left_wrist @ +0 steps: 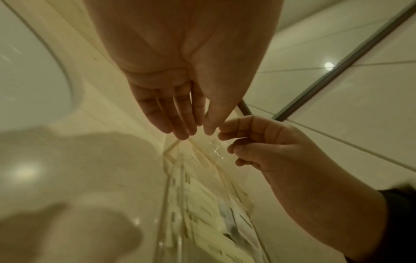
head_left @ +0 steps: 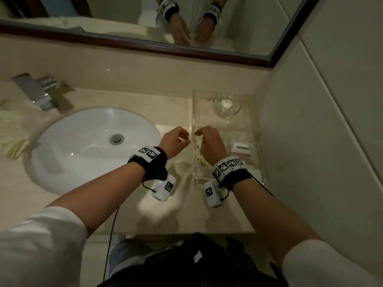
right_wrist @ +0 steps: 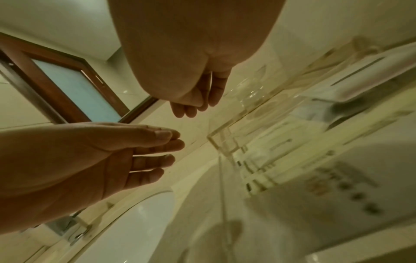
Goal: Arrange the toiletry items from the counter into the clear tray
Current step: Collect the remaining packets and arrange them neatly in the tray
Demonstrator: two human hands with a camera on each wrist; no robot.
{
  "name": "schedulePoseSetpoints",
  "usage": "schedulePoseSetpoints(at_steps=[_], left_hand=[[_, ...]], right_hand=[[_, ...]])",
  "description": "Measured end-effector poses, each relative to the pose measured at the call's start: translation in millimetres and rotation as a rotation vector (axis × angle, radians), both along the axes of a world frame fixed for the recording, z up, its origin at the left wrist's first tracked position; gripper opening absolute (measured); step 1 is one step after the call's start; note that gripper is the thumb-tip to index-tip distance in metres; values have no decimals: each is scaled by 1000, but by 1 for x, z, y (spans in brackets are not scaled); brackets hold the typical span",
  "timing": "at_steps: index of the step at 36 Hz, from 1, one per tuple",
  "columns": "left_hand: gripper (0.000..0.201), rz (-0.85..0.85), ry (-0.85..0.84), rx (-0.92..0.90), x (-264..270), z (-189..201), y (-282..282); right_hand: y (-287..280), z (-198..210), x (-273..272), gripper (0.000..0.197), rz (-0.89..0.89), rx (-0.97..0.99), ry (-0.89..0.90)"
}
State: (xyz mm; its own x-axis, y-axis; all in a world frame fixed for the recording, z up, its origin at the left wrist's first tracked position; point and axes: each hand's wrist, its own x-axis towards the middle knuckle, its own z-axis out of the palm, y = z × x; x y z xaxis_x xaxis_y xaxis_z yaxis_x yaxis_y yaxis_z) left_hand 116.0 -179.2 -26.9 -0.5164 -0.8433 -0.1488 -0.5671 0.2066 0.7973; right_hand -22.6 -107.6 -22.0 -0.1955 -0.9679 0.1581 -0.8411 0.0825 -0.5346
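The clear tray [head_left: 194, 112] stands on the counter against the right wall. It holds a pink and white box [head_left: 243, 150] and flat white sachets [left_wrist: 202, 213], which look blurred in the right wrist view [right_wrist: 346, 185]. My left hand [head_left: 176, 139] hovers just outside the tray's left wall with relaxed fingers [left_wrist: 180, 113] and holds nothing. My right hand [head_left: 209, 141] hangs over the tray's left part, a few centimetres from the left hand. Its fingers [left_wrist: 247, 135] are loosely curled and empty, and they hide some sachets below. The tray's corner [right_wrist: 223, 142] lies below both hands.
A drinking glass [head_left: 227, 104] stands in the tray's far end. The white sink [head_left: 83, 146] and chrome faucet [head_left: 41, 92] are to the left. A green patterned cloth [head_left: 10, 131] lies at the far left. The mirror [head_left: 145, 23] runs along the back, and a tiled wall [head_left: 310, 121] closes the right.
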Motion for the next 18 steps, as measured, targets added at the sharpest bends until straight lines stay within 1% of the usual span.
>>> schedulePoseSetpoints(at_steps=[5,9,12,16,18], left_hand=[[25,63,24,33,56,3,-17],[26,107,38,72,108,2,-32],[27,144,69,114,147,2,-43],[27,199,54,124,202,4,-59],[27,243,62,127,238,3,-69]], right_hand=[[-20,0,48,41,18,-19,-21],[-39,2,96,39,49,-4,-27],[-54,3,134,37,109,35,-27],[-76,1,187,36,173,54,-24],[-91,1,221,35,200,68,-18]])
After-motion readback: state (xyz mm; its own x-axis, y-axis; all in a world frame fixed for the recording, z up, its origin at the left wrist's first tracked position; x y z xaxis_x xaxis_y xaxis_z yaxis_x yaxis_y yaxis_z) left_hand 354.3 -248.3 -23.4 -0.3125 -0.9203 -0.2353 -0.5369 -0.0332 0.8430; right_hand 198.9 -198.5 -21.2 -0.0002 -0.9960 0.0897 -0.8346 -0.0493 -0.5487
